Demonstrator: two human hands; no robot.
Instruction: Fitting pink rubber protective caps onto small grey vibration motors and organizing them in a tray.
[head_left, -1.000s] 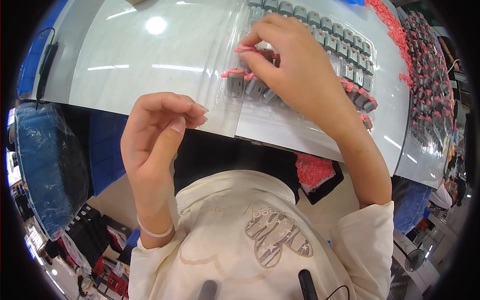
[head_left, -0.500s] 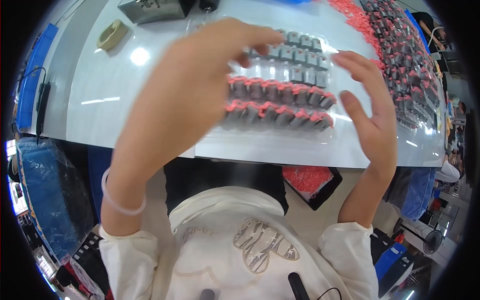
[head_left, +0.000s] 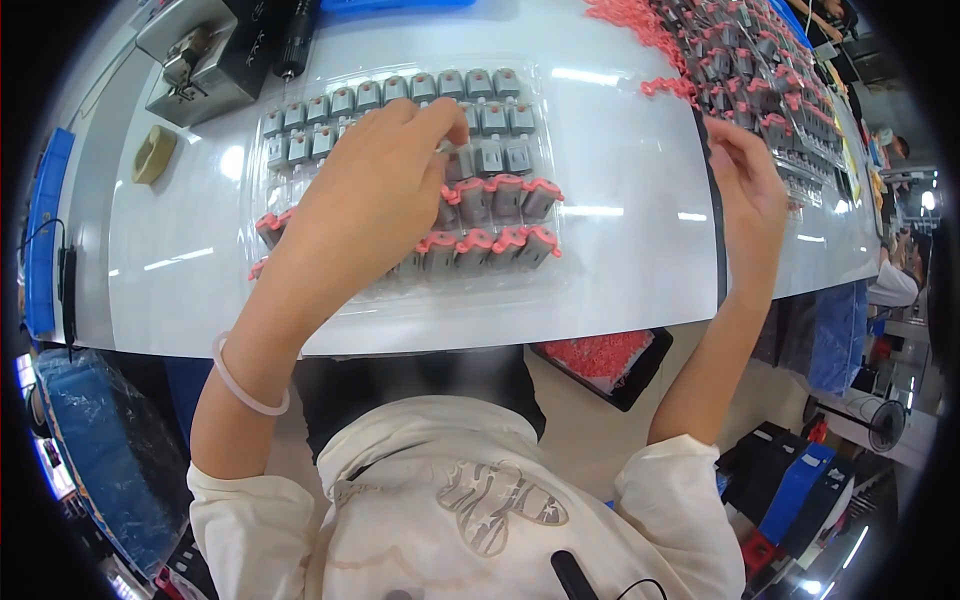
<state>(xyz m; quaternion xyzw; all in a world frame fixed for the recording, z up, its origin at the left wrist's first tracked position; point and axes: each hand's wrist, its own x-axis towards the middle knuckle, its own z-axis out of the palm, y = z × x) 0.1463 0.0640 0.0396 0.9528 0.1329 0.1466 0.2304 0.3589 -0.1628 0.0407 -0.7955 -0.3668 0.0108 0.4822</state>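
A clear plastic tray (head_left: 555, 110) on the white table holds rows of small grey block-shaped parts. The far rows show bare grey blocks (head_left: 395, 90); the near rows carry pink plastic pieces (head_left: 510, 238) on top. My left hand (head_left: 370, 190) reaches over the middle of the tray, with thumb and index finger curled together among the blocks. Whatever lies between those fingertips is hidden, as are the parts beneath the palm. My right hand (head_left: 750, 195) is raised to the right of the tray, fingers bent and thumb apart from them, nothing visible between.
Many similar grey parts with pink pieces (head_left: 745, 70) crowd the far right, beside loose pink pieces (head_left: 630, 25). A metal fixture (head_left: 195, 65), a black screwdriver-like tool (head_left: 297, 40) and a beige ring (head_left: 154, 154) stand at far left. A black bin (head_left: 625, 365) sits below the table edge.
The view has shifted, so the tray appears further left. My left hand has come down onto the blocks. My right hand has moved away from the tray's right side, its fingers more bent.
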